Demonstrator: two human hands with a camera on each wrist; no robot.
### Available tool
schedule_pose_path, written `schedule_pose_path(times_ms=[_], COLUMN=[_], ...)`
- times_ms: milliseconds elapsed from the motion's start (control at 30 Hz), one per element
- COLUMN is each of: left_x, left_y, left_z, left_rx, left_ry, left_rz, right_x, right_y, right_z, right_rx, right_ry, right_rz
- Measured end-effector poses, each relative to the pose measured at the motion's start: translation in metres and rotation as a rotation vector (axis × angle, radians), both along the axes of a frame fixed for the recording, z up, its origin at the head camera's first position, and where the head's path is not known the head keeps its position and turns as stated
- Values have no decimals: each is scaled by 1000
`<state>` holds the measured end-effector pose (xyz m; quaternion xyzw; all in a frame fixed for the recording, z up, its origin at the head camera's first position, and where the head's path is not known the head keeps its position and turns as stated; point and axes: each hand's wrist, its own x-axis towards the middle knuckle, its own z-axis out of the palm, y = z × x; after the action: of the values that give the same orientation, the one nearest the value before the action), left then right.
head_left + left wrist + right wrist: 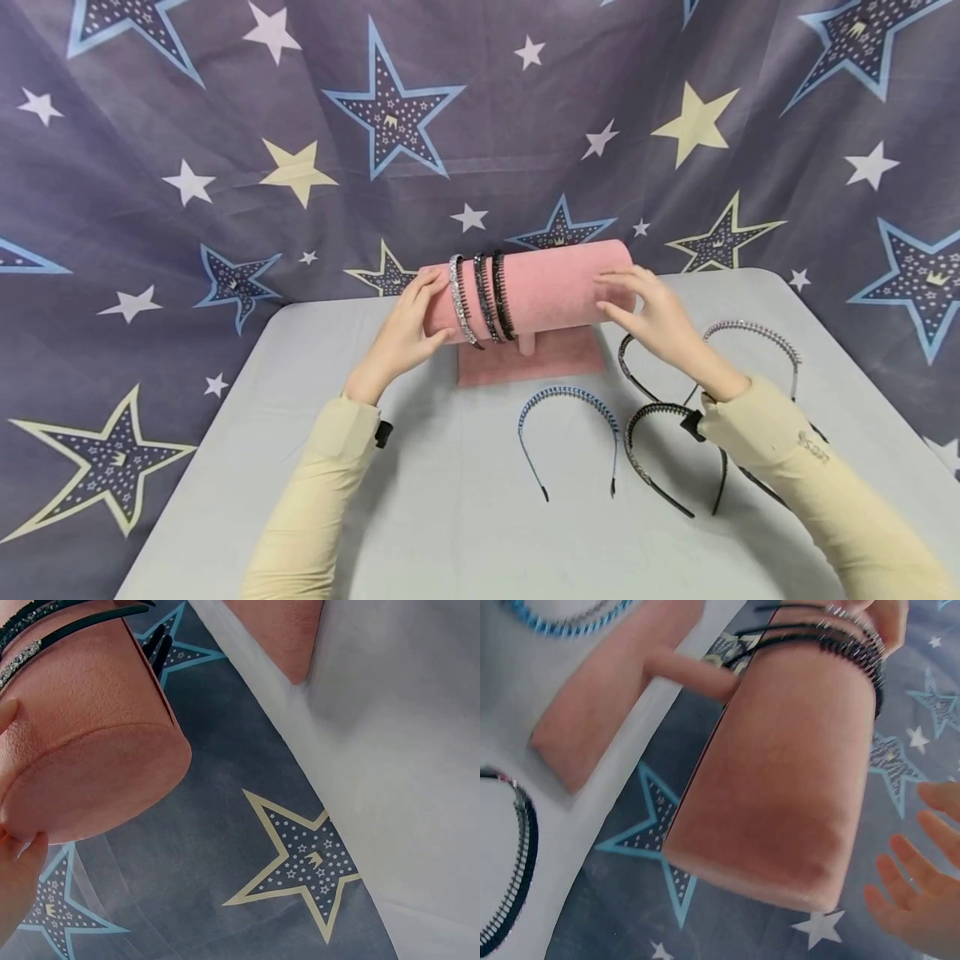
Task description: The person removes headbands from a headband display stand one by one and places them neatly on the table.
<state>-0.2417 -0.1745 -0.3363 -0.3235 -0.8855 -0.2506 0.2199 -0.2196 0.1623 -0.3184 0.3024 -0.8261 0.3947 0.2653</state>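
A pink headband display stand [558,287] has a padded roll on a short post above a flat base [480,367]. Three toothed headbands go round the roll toward its left end: a silver glittery one [459,300], a dark sparkly one [483,300] and a black one [501,300]. My left hand [403,325] grips the roll's left end, fingers over the top and thumb at the front. By the right end is my right hand [652,312], fingers spread and holding nothing; the right wrist view shows this hand [922,885] apart from the roll.
On the table [420,517] before the stand lies a blue headband [566,392]. Several more headbands, among them a dark one [652,408] and a pale one [750,327], lie under and around my right forearm. A star-patterned cloth [300,242] hangs behind.
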Motion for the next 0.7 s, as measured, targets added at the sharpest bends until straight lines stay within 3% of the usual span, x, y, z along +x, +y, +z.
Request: schedule_pose_path(times_ms=[133,400,700], left_x=[0,0,4], left_y=[0,0,4], left_z=[0,1,2], left_rx=[-10,-2,0], left_ry=[-4,-16,-2], left_rz=[9,16,29], right_x=[-12,-29,-39], right_y=[0,1,3], right_z=[3,6,-8], right_rx=[13,98,109], right_ry=[37,-15,-61], right_rz=[-37,-35,-32])
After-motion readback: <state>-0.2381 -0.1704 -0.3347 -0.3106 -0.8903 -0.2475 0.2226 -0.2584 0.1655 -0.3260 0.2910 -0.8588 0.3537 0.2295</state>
